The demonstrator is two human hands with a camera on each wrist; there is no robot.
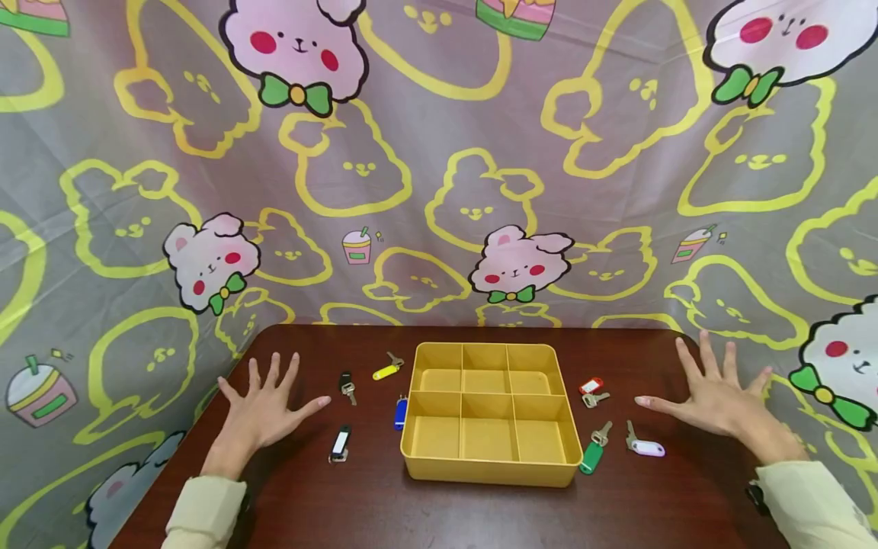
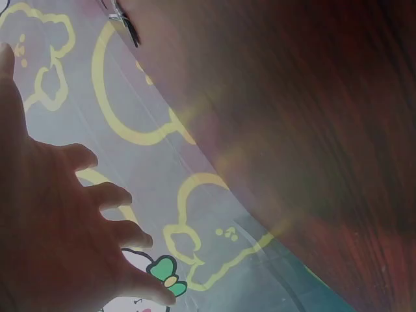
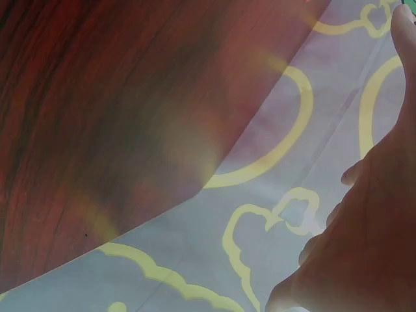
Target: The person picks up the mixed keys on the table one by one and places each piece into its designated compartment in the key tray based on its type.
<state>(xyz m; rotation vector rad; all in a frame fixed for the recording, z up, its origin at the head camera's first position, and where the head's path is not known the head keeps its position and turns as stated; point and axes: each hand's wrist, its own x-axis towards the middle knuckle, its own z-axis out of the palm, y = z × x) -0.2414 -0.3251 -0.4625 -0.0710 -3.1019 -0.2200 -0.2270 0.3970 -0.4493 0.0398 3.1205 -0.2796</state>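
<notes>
In the head view my left hand (image 1: 264,408) is spread at the table's left, holding nothing. My right hand (image 1: 716,400) spreads its fingers on the right side, also holding nothing. Between them stands a yellow six-compartment box (image 1: 490,473), its compartments bare. Nearest my left hand lie a key with a black tag (image 1: 346,379) and another black-and-white tag (image 1: 339,442). A yellow key tag (image 1: 386,372) and a blue one (image 1: 401,413) lie left of the box. To its right are a red tag (image 1: 591,386), a green tag (image 1: 592,457) and a lilac tag (image 1: 648,448), each with a key.
The dark wooden table (image 1: 480,518) has rounded far corners. A patterned cloth (image 1: 425,191) with cartoon bears hangs behind it and along both sides. In the left wrist view a dark-tagged key (image 2: 127,25) lies near the table edge.
</notes>
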